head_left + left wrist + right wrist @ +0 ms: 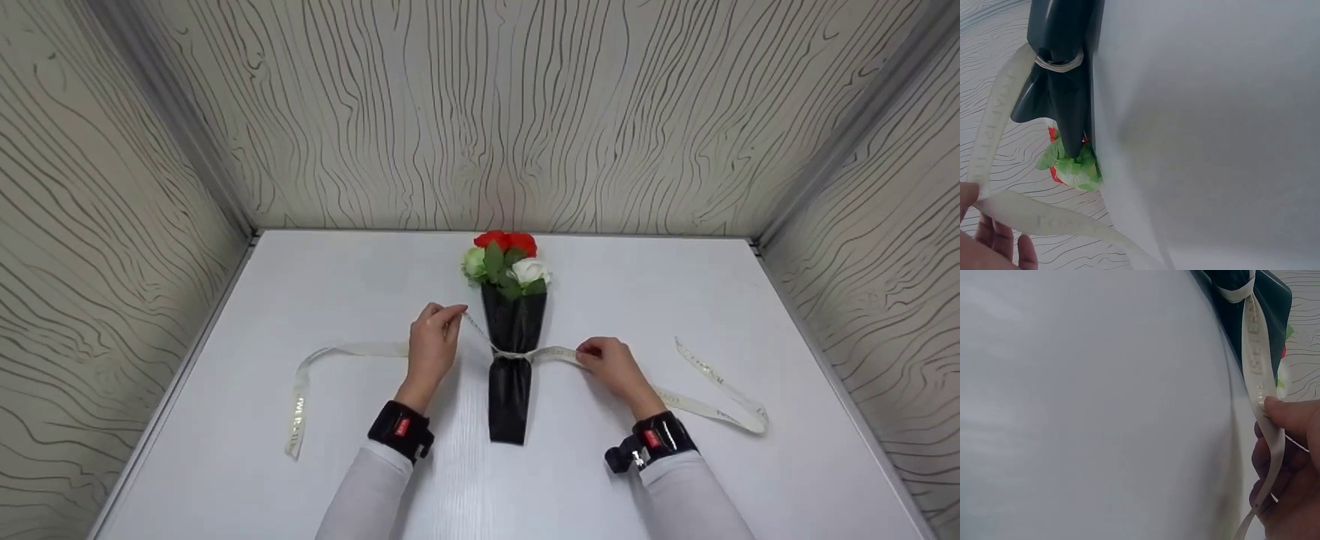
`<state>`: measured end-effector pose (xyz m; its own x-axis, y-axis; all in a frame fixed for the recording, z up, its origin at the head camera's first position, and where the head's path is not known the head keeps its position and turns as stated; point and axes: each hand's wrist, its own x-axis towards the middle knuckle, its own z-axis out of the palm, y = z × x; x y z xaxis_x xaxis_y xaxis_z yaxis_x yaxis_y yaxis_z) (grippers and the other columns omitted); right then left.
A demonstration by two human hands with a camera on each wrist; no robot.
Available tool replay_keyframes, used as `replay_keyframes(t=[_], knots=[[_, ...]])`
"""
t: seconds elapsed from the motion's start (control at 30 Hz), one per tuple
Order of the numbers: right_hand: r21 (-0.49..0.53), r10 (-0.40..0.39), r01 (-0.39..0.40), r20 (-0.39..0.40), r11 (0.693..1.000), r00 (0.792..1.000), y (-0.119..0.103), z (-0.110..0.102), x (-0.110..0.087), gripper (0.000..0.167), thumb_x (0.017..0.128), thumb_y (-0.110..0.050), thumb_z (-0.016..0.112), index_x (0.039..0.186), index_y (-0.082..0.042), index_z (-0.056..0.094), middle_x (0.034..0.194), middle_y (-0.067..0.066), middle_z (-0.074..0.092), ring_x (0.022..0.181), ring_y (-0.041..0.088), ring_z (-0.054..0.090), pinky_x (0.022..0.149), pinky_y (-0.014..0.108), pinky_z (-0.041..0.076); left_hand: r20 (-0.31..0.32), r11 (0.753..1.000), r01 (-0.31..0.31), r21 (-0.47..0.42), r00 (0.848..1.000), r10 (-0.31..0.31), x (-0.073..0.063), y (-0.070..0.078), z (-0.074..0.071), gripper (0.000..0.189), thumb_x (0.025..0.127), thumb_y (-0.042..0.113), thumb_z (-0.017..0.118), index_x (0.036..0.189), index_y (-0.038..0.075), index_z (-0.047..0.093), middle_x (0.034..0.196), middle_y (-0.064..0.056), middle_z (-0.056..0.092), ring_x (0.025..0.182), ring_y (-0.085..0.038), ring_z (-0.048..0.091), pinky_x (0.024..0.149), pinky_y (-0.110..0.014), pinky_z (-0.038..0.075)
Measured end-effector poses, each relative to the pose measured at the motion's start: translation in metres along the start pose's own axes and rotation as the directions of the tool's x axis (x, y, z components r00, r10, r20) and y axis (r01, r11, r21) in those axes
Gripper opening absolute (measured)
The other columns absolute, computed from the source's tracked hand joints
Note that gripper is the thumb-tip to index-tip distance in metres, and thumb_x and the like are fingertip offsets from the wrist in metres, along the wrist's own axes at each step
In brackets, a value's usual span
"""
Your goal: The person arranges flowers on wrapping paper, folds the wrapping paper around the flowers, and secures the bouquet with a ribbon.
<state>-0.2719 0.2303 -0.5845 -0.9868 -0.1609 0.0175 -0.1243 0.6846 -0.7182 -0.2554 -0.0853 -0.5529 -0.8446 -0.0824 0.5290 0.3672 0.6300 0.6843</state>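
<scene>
A bouquet of red, white and pale green flowers (531, 271) lies on the white table, its stems wrapped in black paper (510, 405). Around the wrap's narrow waist runs a cream ribbon (556, 353) with gold lettering, crossed at the front. My left hand (433, 345) pinches one side of the ribbon between thumb and fingers, raised left of the bouquet. On the other side, my right hand (613, 367) pinches the ribbon between thumb and fingers. In the right wrist view the ribbon (1258, 354) stretches from the waist to the right thumb (1283, 413).
One loose ribbon tail (298, 405) lies on the table (345, 285) at the left. The other tail (720, 409) bends back on itself at the right. Patterned panels (480, 112) stand behind and at both sides. Each wrist wears a black strap (397, 431).
</scene>
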Motion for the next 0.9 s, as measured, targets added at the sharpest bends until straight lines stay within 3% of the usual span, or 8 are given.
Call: replay_keyframes(t=[0.17,0.3,0.43,0.53,0.67,0.8,0.9], knots=[[0.0,-0.012,0.012,-0.006,1.0,1.0,-0.003,0.001,0.0,0.008,0.089,-0.006,0.068,0.091,0.0,0.072,0.087,0.008,0.069,0.084,0.025,0.063,0.081,0.042,0.049,0.051,0.992,0.075,-0.104,0.996,-0.07,-0.002,0.0,0.0,0.02,0.097,0.004,0.059,0.111,0.005,0.074,0.092,-0.008,0.072,0.072,-0.014,0.062,0.064,-0.03,0.051],[0.007,-0.026,0.026,-0.009,1.0,1.0,-0.005,0.002,-0.001,0.008,0.089,-0.006,0.068,0.092,0.001,0.072,0.087,0.008,0.069,0.083,0.024,0.063,0.081,0.042,0.05,0.065,0.97,0.127,-0.208,0.991,-0.116,-0.003,0.0,0.002,0.022,0.097,0.002,0.057,0.114,0.005,0.072,0.081,-0.012,0.069,0.059,-0.011,0.053,0.056,-0.026,0.044],[0.017,-0.035,0.035,-0.001,0.999,0.999,-0.006,0.003,-0.002,0.009,0.089,-0.005,0.068,0.093,0.001,0.072,0.088,0.008,0.07,0.084,0.025,0.064,0.082,0.043,0.05,0.125,0.955,0.132,-0.265,0.987,-0.102,-0.002,-0.002,0.004,0.027,0.098,-0.005,0.05,0.111,0.005,0.071,0.077,-0.012,0.064,0.056,-0.012,0.054,0.054,-0.025,0.043],[0.023,-0.041,0.041,0.0,0.999,0.999,-0.006,0.004,-0.002,0.008,0.088,-0.004,0.068,0.093,0.001,0.072,0.088,0.008,0.07,0.085,0.025,0.064,0.083,0.043,0.05,0.15,0.959,0.119,-0.256,0.985,-0.082,-0.003,-0.004,0.006,0.03,0.097,-0.007,0.045,0.105,0.004,0.072,0.088,-0.01,0.067,0.07,-0.014,0.063,0.063,-0.027,0.049],[0.018,-0.058,0.058,-0.007,0.998,0.998,-0.005,0.004,-0.002,0.006,0.088,-0.004,0.068,0.091,0.0,0.073,0.087,0.007,0.071,0.085,0.024,0.064,0.083,0.042,0.05,0.123,0.973,0.089,-0.215,0.99,-0.063,-0.004,-0.005,0.008,0.021,0.094,0.0,0.053,0.101,0.004,0.072,0.097,-0.005,0.068,0.083,-0.016,0.062,0.069,-0.028,0.049],[0.02,-0.065,0.065,-0.012,0.998,0.998,-0.005,0.005,-0.002,0.006,0.088,-0.003,0.068,0.091,0.001,0.072,0.087,0.009,0.071,0.084,0.025,0.065,0.082,0.042,0.05,0.079,0.977,0.074,-0.2,0.995,-0.059,-0.005,-0.003,0.012,0.009,0.09,0.008,0.068,0.098,0.004,0.07,0.089,-0.002,0.065,0.074,-0.013,0.059,0.063,-0.026,0.047],[0.026,-0.069,0.069,-0.017,0.997,0.997,-0.005,0.005,-0.002,0.006,0.087,-0.002,0.069,0.091,0.001,0.072,0.088,0.009,0.071,0.085,0.027,0.065,0.083,0.043,0.05,0.047,0.972,0.097,-0.216,0.995,-0.089,-0.004,0.001,0.014,0.018,0.089,0.007,0.072,0.105,0.003,0.065,0.081,-0.001,0.063,0.068,-0.012,0.056,0.06,-0.026,0.045]])
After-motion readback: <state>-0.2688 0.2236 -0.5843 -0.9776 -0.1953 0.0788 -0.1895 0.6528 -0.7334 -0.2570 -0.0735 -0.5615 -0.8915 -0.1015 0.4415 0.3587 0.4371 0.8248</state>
